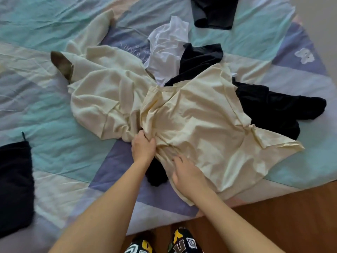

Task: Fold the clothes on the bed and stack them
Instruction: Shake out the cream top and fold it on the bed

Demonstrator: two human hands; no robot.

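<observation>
My left hand [144, 146] grips a bunch of the cream shirt [197, 125], and my right hand [186, 173] rests on it with relaxed fingers. The shirt lies crumpled on black clothes [269, 106] near the bed's [54, 110] front edge.

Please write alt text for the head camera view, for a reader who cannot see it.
Two bare hands work a crumpled cream garment on a patchwork bedspread: the left hand grips a bunched fold, the right hand rests on the cloth. Black clothes and a white top lie tangled behind it.
</observation>
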